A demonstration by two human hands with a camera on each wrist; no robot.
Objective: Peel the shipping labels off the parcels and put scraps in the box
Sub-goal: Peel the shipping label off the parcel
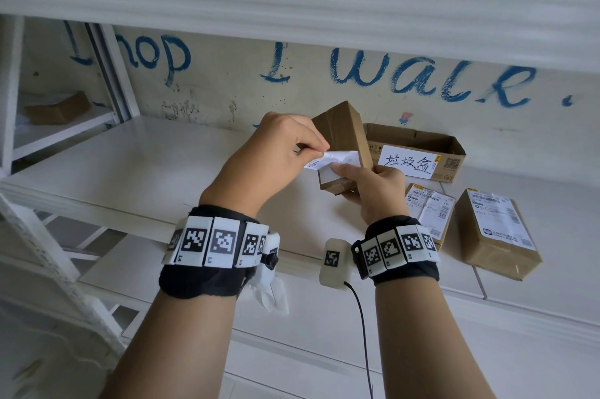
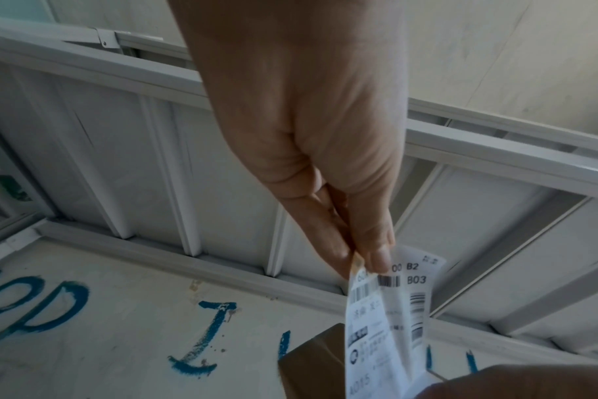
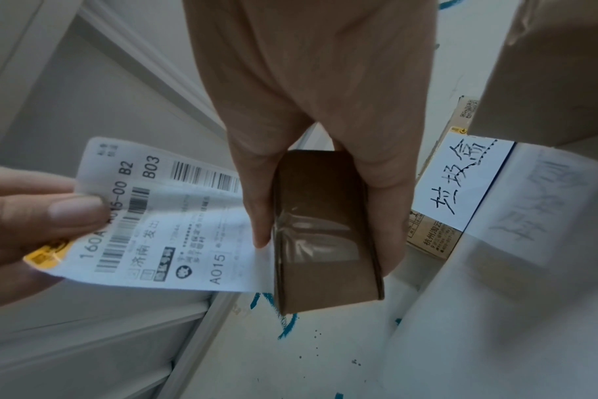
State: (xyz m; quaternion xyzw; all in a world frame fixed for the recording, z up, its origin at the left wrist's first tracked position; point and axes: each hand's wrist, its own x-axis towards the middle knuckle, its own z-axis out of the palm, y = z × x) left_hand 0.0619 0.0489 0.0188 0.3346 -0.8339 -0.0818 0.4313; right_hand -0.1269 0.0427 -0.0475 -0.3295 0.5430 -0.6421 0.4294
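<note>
Two hands working: my left hand (image 1: 279,152) is pinching the white printed shipping label (image 3: 161,218), peeling it off the small brown cardboard parcel (image 1: 344,139) my right hand (image 1: 373,184) is gripping; next, freeing the last edge.

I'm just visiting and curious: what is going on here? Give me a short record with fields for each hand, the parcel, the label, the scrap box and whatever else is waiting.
Left hand: pinches the free end of the shipping label, pulling it away
Right hand: grips the small brown parcel, held up above the shelf
Label state: mostly lifted, one end still at the parcel
Scrap box: open cardboard box with a handwritten sign, behind the hands
Waiting: two labelled parcels on the shelf at the right
</note>
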